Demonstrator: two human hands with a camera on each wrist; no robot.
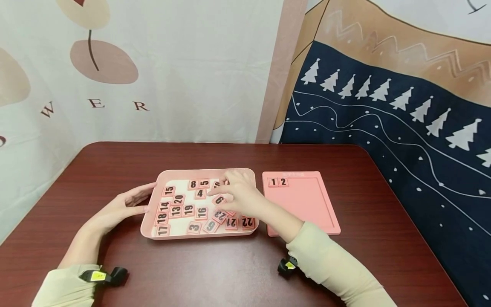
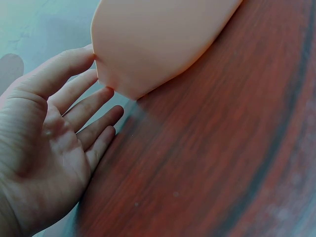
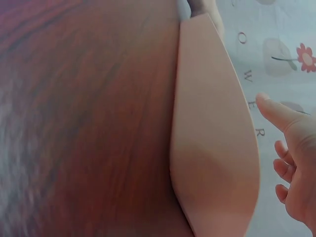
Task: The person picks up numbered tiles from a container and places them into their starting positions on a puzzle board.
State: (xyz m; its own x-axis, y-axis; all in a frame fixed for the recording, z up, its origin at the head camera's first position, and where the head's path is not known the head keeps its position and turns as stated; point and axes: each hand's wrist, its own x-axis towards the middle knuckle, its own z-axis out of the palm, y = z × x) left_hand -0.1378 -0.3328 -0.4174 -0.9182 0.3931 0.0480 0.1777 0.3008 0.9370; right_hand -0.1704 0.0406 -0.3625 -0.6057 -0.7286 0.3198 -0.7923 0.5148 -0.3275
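Note:
A pink tray point(image 1: 148, 221) with a white inside holds many number tiles, among them tile 4 point(image 1: 200, 193), tile 16 point(image 1: 201, 212) and tile 3 point(image 1: 194, 227). My left hand point(image 1: 115, 209) touches the tray's left side with extended fingers and thumb; its fingertips meet the tray wall point(image 2: 158, 44) in the left wrist view. Over the tray's right part hovers my right hand point(image 1: 241, 194), thumb and fingers apart, covering some tiles. In the right wrist view its thumb is straight and the other fingers are bent; I see nothing held there.
Right of the tray lies a pink board point(image 1: 303, 209), with tile 1 point(image 1: 273, 182) and tile 2 point(image 1: 283, 182) side by side at its upper left. Both stand on a dark red wooden table point(image 1: 199, 273). Printed curtains point(image 1: 207, 76) hang behind it.

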